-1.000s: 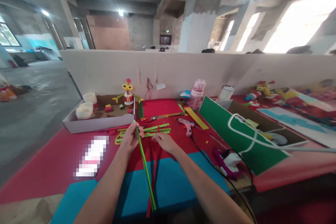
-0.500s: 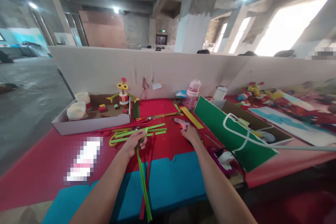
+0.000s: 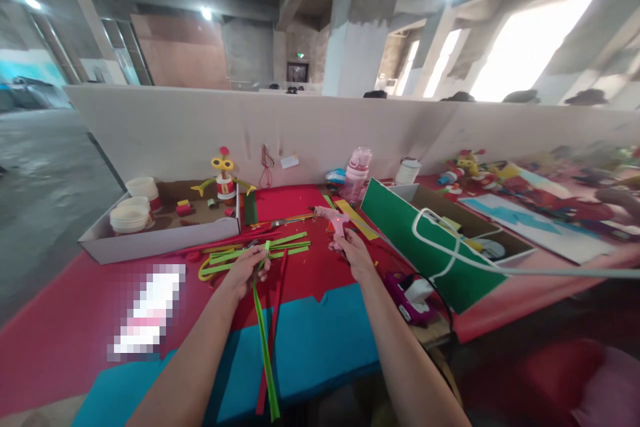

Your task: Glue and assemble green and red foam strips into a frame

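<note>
My left hand (image 3: 250,269) is closed on a green strip (image 3: 265,347), whose long end hangs down over the blue sheet (image 3: 320,333). A red strip (image 3: 274,340) lies beside it. More green strips (image 3: 295,238) and a yellow loop (image 3: 205,271) lie just behind that hand. My right hand (image 3: 354,252) grips the handle of a pink glue gun (image 3: 332,218), its nozzle pointing left above the red table surface. A yellow strip (image 3: 356,219) lies behind the gun.
At the left, a box (image 3: 160,243) holds white cups and small parts; a toy figure (image 3: 225,180) stands there. A green-sided box (image 3: 425,247), white cable (image 3: 540,272) and purple power strip (image 3: 407,300) are at the right. A pink bottle (image 3: 357,173) stands near the partition (image 3: 200,120).
My right hand has raised the glue gun off the table, and the gun now shows more fully. My left hand still holds the green strip. The whole view has shifted slightly.
</note>
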Action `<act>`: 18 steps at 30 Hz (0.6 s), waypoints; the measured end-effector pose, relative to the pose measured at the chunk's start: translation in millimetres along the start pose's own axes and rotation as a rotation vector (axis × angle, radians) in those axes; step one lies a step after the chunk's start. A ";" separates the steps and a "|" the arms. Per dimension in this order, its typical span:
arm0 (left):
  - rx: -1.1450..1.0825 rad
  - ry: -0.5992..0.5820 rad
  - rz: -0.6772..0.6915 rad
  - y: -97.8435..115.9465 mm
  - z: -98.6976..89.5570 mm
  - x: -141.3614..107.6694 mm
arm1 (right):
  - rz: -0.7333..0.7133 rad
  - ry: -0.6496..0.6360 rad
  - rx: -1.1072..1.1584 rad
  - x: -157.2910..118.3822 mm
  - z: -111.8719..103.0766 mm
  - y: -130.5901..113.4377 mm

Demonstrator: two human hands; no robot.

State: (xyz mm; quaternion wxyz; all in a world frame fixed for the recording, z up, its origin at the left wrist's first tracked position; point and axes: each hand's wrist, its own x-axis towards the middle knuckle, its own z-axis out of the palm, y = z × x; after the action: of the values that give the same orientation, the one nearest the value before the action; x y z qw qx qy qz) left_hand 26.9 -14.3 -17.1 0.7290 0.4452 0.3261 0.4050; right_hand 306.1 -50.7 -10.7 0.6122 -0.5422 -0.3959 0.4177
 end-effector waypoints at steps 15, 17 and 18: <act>0.210 0.131 0.068 -2.4 7.0 2.8 | -0.001 -0.378 -0.110 -11.6 68.7 3.0; 0.256 0.148 0.069 -2.6 8.9 1.3 | -0.021 -0.383 -0.159 -13.4 68.5 7.7; 0.280 0.160 0.076 -2.8 9.6 0.7 | -0.033 -0.379 -0.173 -14.3 67.8 9.3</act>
State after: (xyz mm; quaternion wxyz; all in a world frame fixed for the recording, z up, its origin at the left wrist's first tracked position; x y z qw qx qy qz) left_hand 36.1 -18.1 -16.0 0.6157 0.5208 0.4191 0.4172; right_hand 237.0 -41.1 -13.6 0.4847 -0.4979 -0.5474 0.4664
